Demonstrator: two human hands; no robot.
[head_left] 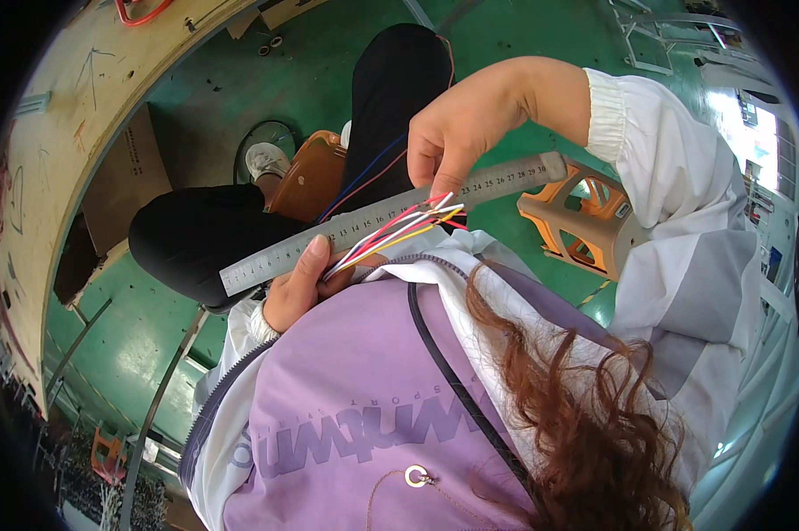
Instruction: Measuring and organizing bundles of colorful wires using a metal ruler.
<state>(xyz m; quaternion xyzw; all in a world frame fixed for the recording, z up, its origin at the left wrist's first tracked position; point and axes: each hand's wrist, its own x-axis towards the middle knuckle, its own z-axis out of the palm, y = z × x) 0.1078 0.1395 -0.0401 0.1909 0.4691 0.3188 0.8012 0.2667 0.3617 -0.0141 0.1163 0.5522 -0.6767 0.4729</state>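
Observation:
A long steel ruler [284, 262] lies slanted across my lap, its right end higher than its left. My left hand [297, 285] is closed in front of my body, thumb pressed on the ruler and on a bundle of red, white and yellow wires [390, 237]. The bundle fans out along the ruler to the right, and its tips stop near my right thumb. From above, my right hand [472, 117] is closed on the ruler past its middle, with its other fingertips partly hidden. Thin blue and red wires [364, 175] run behind the ruler up towards that hand.
An orange plastic stool [585, 221] stands to the right on the green floor [328, 88]. Another orange-brown seat [315, 173] shows between my legs. A worn wooden tabletop [89, 115] curves along the left, with a cardboard box [129, 181] beneath it. Metal frames stand at the upper right.

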